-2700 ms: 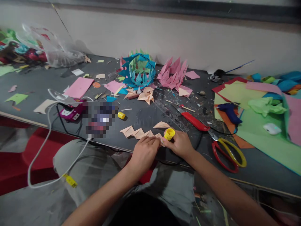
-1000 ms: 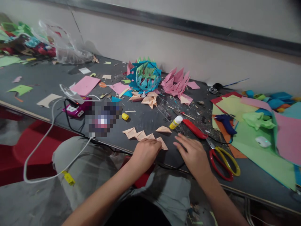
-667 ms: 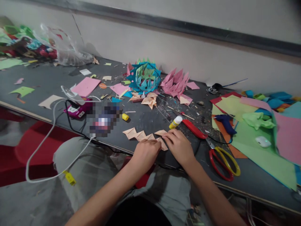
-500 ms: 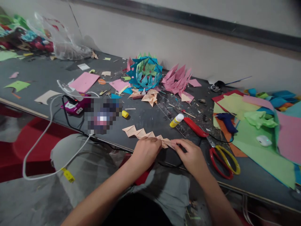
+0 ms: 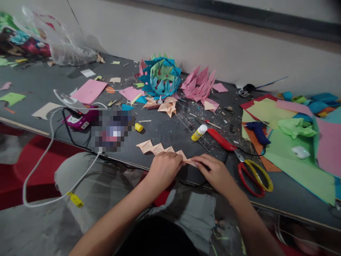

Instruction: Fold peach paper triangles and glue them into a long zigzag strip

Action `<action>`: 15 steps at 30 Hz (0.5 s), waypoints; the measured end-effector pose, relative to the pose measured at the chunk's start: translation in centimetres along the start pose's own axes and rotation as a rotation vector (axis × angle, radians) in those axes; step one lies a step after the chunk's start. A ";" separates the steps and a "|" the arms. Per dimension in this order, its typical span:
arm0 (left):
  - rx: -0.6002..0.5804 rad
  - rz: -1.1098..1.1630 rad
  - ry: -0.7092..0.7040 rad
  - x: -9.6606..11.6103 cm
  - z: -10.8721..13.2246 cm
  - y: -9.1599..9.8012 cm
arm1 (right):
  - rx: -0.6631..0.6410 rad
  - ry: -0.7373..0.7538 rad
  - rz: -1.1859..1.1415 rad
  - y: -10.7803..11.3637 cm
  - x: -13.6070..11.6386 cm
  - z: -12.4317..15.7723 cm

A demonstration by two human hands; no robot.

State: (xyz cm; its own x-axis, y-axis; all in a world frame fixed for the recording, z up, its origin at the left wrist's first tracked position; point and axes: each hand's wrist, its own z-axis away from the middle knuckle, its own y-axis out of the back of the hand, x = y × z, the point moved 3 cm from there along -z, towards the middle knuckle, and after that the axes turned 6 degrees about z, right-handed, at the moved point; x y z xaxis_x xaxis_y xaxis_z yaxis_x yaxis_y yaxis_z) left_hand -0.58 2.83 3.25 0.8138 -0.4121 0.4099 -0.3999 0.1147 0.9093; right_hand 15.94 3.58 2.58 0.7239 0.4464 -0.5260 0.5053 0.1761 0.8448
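A peach-coloured folded paper strip (image 5: 157, 148) with zigzag points lies along the front edge of the table. My left hand (image 5: 165, 167) is closed over its middle, with the fingers bent and pressing down. At its right end my right hand (image 5: 211, 172) pinches the paper between thumb and fingers. Part of the strip is hidden beneath the left hand. Just beyond the hands stands an uncapped glue stick (image 5: 199, 133), tilted, and its yellow cap (image 5: 139, 127) lies apart to the left.
Scissors (image 5: 253, 174) with red and yellow handles and a red-handled cutter (image 5: 221, 139) lie right. Behind are blue-green (image 5: 162, 76) and pink (image 5: 199, 83) folded paper rings. Coloured sheets (image 5: 290, 170) and a glue gun (image 5: 258, 132) sit right; a purple power strip (image 5: 82, 119) sits left.
My head view has shifted slightly. Both hands stay on the paper strip; the right hand's fingers have moved a little lower and closer to the left hand.
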 end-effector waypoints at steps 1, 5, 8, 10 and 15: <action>0.005 -0.008 -0.006 0.0 -0.1 0.0 | -0.012 -0.005 -0.003 0.1 0.1 -0.1; 0.043 -0.034 -0.044 0.1 -0.3 0.0 | -0.030 -0.007 0.008 0.0 0.3 -0.6; 0.065 -0.049 -0.056 0.1 -0.4 -0.1 | -0.015 0.006 0.021 -0.2 0.3 -0.9; 0.069 -0.055 -0.057 0.1 -0.3 -0.2 | 0.007 0.031 0.028 -0.3 0.3 -0.8; 0.054 -0.036 -0.037 0.0 -0.2 -0.3 | 0.106 0.176 0.073 -0.2 0.0 -0.1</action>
State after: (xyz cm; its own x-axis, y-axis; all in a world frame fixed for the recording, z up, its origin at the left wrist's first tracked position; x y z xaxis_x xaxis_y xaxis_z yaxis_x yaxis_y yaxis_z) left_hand -0.36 2.97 2.98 0.8122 -0.4487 0.3728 -0.3934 0.0505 0.9180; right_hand 15.82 3.61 2.45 0.6717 0.6025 -0.4310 0.5078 0.0491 0.8601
